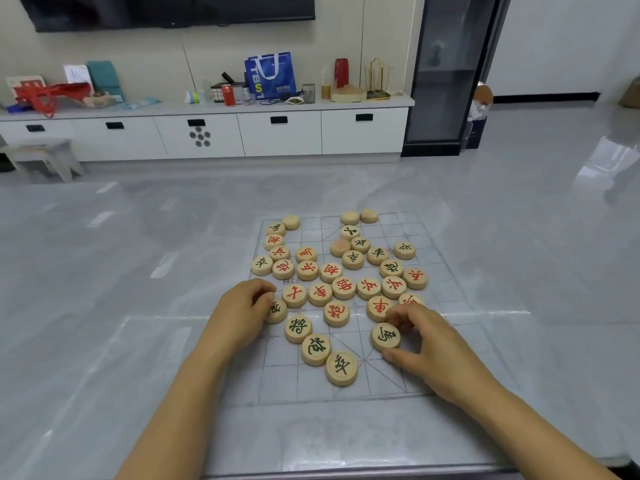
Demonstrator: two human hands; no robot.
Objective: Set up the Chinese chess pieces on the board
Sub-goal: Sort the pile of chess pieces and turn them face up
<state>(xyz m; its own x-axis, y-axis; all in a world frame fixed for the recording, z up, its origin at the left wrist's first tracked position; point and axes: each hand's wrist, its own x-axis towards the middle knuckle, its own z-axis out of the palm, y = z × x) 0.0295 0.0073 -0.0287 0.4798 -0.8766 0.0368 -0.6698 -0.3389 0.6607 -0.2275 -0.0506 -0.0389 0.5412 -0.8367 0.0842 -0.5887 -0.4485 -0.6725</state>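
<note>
On board (287, 379), left hand (242, 313) grips half-hidden piece (278, 311); right hand (426, 341) pinches green-lettered piece (385, 337).

A glossy grey marble-patterned table (104, 341) is carrying a clear Chinese chess board sheet (294, 379), lying flat near its front edge.

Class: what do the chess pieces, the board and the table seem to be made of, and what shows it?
Pieces: likely pale wood, matt, with engraved characters painted red or dark green. Board: seemingly a thin clear plastic sheet; the grey table shows through between printed lines. Table: glossy, grey, marble-veined, stone or laminate; it mirrors light.
</note>
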